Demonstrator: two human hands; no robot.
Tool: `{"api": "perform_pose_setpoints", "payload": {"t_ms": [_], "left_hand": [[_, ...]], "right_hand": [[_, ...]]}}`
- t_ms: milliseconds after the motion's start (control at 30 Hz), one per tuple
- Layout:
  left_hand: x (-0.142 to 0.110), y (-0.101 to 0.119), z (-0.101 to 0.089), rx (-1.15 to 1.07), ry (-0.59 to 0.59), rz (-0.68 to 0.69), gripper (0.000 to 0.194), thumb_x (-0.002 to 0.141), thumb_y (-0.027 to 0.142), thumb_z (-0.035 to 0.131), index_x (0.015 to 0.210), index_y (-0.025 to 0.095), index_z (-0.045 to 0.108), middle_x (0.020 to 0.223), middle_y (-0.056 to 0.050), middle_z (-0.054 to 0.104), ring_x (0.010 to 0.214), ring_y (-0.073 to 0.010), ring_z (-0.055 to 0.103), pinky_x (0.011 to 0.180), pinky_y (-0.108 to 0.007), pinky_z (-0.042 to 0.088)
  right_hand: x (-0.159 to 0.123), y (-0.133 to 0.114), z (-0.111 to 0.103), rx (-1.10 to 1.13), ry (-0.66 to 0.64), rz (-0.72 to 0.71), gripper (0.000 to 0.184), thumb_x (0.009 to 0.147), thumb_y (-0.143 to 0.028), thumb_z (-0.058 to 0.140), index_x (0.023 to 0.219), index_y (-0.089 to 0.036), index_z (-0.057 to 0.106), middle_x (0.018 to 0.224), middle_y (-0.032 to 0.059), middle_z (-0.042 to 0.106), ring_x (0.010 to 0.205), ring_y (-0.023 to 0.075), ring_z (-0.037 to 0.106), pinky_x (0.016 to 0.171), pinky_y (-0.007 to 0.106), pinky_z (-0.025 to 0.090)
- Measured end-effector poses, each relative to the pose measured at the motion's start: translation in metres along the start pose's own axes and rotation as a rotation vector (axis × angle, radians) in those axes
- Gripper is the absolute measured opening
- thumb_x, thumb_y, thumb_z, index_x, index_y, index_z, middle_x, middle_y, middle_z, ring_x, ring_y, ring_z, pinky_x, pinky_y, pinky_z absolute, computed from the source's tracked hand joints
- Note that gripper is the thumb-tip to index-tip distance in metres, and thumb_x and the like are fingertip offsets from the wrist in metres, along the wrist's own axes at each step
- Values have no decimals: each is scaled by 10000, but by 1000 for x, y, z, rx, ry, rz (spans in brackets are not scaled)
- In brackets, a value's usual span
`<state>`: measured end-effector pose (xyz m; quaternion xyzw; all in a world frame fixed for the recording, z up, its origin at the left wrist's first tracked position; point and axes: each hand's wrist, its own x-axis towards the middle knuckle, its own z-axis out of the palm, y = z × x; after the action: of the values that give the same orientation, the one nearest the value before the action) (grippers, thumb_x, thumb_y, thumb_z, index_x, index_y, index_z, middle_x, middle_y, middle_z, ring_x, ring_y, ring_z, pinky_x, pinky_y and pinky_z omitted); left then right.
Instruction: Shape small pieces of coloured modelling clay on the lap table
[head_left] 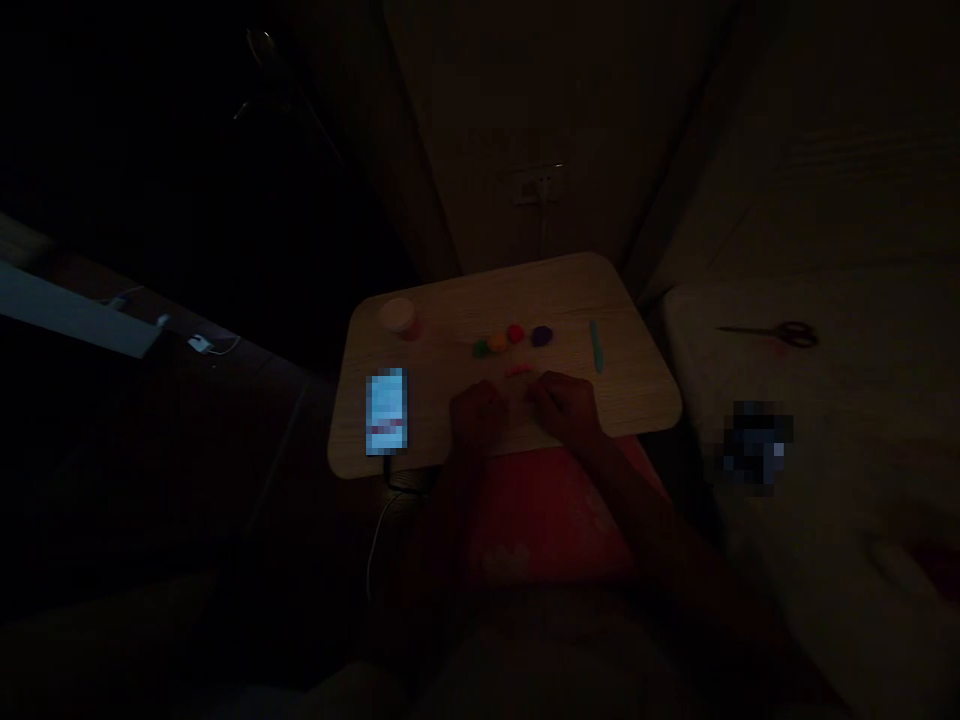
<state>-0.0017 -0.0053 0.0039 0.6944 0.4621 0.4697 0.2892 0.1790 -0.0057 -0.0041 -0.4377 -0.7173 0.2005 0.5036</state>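
Your tabletop [465, 300]: wood-look, pale grain, smooth, matt. Left on tabletop, phone [387, 412]: screen glassy, lit. Below tabletop, red cloth [551, 515]: soft-looking, matt, patterned.

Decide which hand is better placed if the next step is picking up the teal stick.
Right, most likely: the right hand is nearer the teal stick, which lies just beyond it; the left hand is farther off.
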Motion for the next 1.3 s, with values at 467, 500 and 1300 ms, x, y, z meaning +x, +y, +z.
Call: {"api": "perform_pose_setpoints", "payload": {"t_ms": [467, 500, 1300], "left_hand": [[1, -7, 7, -123, 55, 11, 294, 994, 401, 533, 928, 174, 708, 922, -67, 711, 870, -176, 653, 814, -292, 514], [0, -6, 7, -119, 43, -2, 270, 984, 387, 555, 951, 175, 719, 927, -69, 724, 870, -178, 666, 813, -296, 523], [2, -8, 8, -77, 39, 110, 165, 893, 343, 709, 888, 192, 773, 873, -65, 742, 814, -172, 684, 767, -318, 551]], "right_hand": [[-3, 2, -2, -1, -5, -20, 362, 1011, -299, 492, 713, -192, 667, 684, 38, 665, 615, 148, 618, 612, 285, 439], [-3, 2, -2, 5, -8, -17, 360, 1010, -297, 493, 710, -192, 660, 676, 35, 654, 600, 145, 605, 591, 282, 428], [-2, 1, -2, -26, -3, -24, 384, 1011, -314, 488, 689, -190, 655, 631, 26, 617, 584, 144, 582, 578, 281, 422]]}}
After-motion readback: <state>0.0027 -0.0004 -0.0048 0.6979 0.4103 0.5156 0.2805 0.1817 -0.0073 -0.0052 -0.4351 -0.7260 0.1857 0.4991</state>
